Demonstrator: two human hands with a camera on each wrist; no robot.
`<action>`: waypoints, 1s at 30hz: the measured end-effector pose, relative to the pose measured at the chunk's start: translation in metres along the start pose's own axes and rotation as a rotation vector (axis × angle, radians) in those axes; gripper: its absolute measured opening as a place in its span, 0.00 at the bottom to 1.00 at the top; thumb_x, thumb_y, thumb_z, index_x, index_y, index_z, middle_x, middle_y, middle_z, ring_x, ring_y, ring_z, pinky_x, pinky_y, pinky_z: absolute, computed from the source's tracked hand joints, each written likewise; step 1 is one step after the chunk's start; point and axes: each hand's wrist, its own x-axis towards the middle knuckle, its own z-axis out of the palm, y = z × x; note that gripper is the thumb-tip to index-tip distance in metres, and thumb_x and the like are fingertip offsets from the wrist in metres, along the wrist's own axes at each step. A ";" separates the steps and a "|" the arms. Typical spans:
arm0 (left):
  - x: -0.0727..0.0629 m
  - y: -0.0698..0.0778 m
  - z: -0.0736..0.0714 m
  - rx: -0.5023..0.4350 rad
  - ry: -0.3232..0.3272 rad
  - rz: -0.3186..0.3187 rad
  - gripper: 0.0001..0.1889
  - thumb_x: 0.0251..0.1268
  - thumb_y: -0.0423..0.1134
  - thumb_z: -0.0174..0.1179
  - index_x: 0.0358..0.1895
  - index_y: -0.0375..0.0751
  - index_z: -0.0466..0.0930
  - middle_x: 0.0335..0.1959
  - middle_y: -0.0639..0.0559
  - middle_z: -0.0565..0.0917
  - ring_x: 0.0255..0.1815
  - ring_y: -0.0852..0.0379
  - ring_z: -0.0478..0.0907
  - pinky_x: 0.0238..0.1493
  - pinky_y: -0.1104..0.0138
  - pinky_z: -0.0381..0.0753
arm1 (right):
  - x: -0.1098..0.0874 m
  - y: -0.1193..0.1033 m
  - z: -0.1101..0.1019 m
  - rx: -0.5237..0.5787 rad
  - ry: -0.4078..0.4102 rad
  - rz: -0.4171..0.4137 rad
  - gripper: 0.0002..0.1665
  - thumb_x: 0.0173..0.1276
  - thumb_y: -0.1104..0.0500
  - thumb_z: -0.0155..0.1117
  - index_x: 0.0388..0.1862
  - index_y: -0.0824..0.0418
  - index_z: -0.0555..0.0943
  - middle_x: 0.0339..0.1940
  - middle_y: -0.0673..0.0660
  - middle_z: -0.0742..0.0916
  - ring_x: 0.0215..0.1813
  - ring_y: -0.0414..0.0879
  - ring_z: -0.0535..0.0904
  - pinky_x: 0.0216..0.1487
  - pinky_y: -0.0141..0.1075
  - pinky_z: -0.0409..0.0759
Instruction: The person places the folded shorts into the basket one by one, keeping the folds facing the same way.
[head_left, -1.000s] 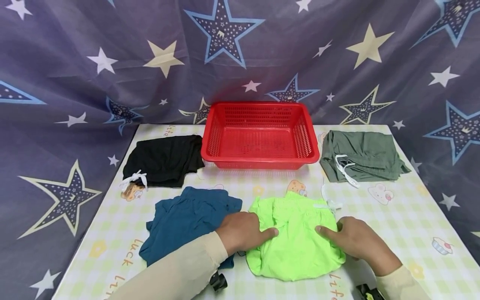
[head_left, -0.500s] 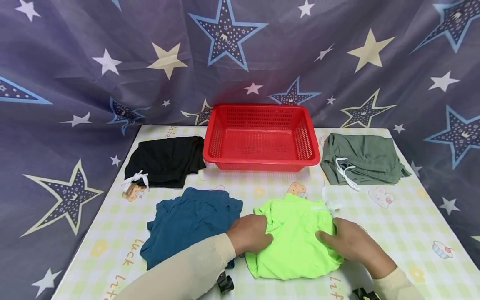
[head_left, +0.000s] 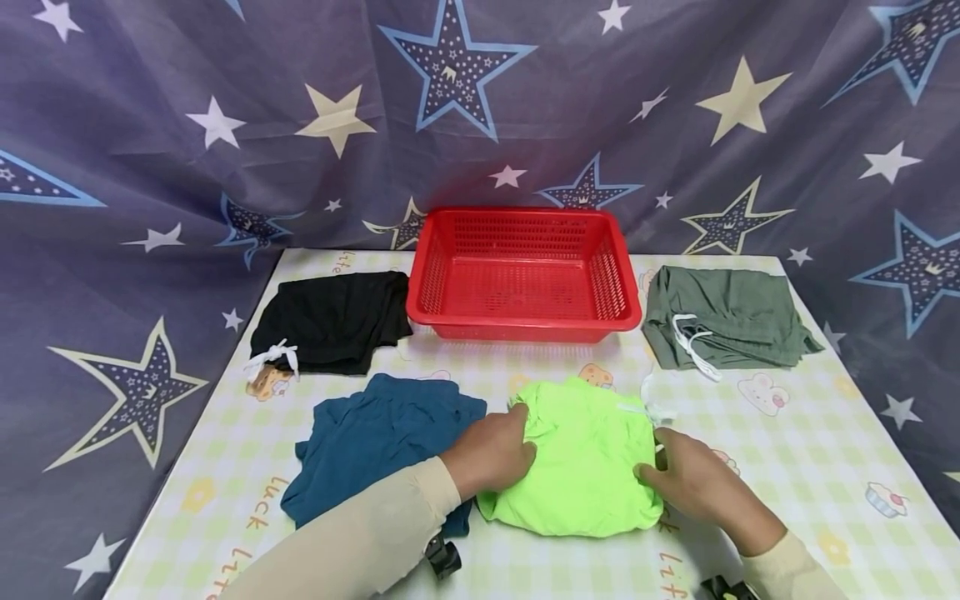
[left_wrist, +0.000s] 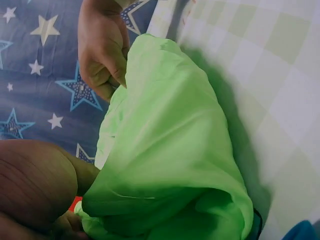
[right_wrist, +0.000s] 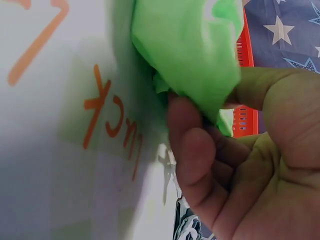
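Neon green shorts (head_left: 581, 467) with a white drawstring (head_left: 651, 412) at the upper right are held between both hands in the head view. My left hand (head_left: 491, 450) grips their left side, its thumb over the cloth. On the right side, my right hand (head_left: 693, 475) pinches the edge; the right wrist view has the thumb on one face and the fingers (right_wrist: 187, 120) beneath. Seen from the left wrist, the green cloth (left_wrist: 165, 125) hangs in a fold with a shadow beside it. Blue shorts (head_left: 382, 450) lie just left, partly under my left forearm.
A red plastic basket (head_left: 525, 327) stands at the back middle. Folded black shorts (head_left: 330, 321) lie left of it, and folded grey-green shorts (head_left: 727, 312) lie right. The checked tablecloth (head_left: 817, 450) covers the table up to a starry curtain (head_left: 285, 192).
My left hand has gone from thumb laid over the cloth to a closer grip. The green shorts have shifted slightly left and toward the basket, their right side drawn in.
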 end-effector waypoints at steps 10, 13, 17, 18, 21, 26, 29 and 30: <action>0.000 -0.015 -0.003 -0.113 0.041 0.062 0.34 0.76 0.38 0.59 0.77 0.30 0.57 0.63 0.35 0.78 0.57 0.46 0.80 0.55 0.55 0.79 | 0.000 -0.008 -0.001 0.035 0.065 -0.032 0.22 0.66 0.57 0.71 0.53 0.68 0.77 0.27 0.52 0.79 0.29 0.46 0.73 0.29 0.41 0.73; -0.004 -0.017 -0.008 -0.120 0.064 0.098 0.32 0.75 0.38 0.59 0.76 0.30 0.59 0.61 0.35 0.80 0.55 0.46 0.81 0.55 0.55 0.80 | -0.001 -0.010 -0.002 0.065 0.082 -0.056 0.21 0.66 0.59 0.70 0.53 0.68 0.77 0.26 0.51 0.79 0.28 0.45 0.72 0.27 0.40 0.72; -0.011 -0.017 -0.018 -0.115 0.101 0.156 0.30 0.75 0.38 0.59 0.74 0.30 0.61 0.58 0.37 0.81 0.52 0.47 0.82 0.54 0.55 0.80 | -0.004 -0.016 -0.007 0.101 0.115 -0.103 0.20 0.67 0.60 0.70 0.54 0.67 0.78 0.25 0.50 0.80 0.27 0.44 0.73 0.27 0.39 0.72; -0.012 -0.016 -0.021 -0.112 0.112 0.169 0.29 0.75 0.38 0.59 0.73 0.30 0.62 0.56 0.37 0.82 0.51 0.47 0.82 0.53 0.55 0.80 | -0.005 -0.017 -0.009 0.105 0.126 -0.115 0.20 0.67 0.61 0.70 0.55 0.67 0.78 0.25 0.50 0.80 0.27 0.43 0.73 0.27 0.38 0.72; -0.017 -0.014 -0.031 -0.111 0.136 0.193 0.28 0.75 0.39 0.59 0.71 0.31 0.63 0.52 0.39 0.83 0.49 0.48 0.82 0.52 0.56 0.81 | -0.008 -0.023 -0.014 0.107 0.161 -0.136 0.21 0.67 0.62 0.69 0.56 0.67 0.77 0.25 0.49 0.80 0.27 0.43 0.73 0.28 0.38 0.72; -0.025 -0.010 -0.047 -0.133 0.144 0.198 0.27 0.74 0.40 0.61 0.69 0.33 0.64 0.47 0.43 0.83 0.45 0.51 0.81 0.50 0.57 0.81 | -0.013 -0.035 -0.025 0.096 0.217 -0.164 0.22 0.66 0.63 0.69 0.58 0.67 0.77 0.26 0.50 0.82 0.28 0.43 0.75 0.29 0.37 0.74; -0.030 -0.008 -0.059 -0.154 0.161 0.216 0.26 0.74 0.39 0.61 0.68 0.34 0.65 0.45 0.45 0.83 0.44 0.52 0.81 0.49 0.57 0.81 | -0.016 -0.042 -0.033 0.083 0.243 -0.180 0.23 0.66 0.63 0.69 0.58 0.67 0.77 0.27 0.50 0.82 0.28 0.43 0.74 0.30 0.37 0.73; -0.032 -0.007 -0.062 -0.166 0.168 0.226 0.25 0.74 0.39 0.61 0.67 0.34 0.66 0.44 0.46 0.82 0.43 0.53 0.81 0.48 0.57 0.81 | -0.017 -0.045 -0.036 0.079 0.251 -0.184 0.23 0.66 0.63 0.69 0.58 0.67 0.77 0.27 0.50 0.82 0.28 0.43 0.74 0.30 0.37 0.73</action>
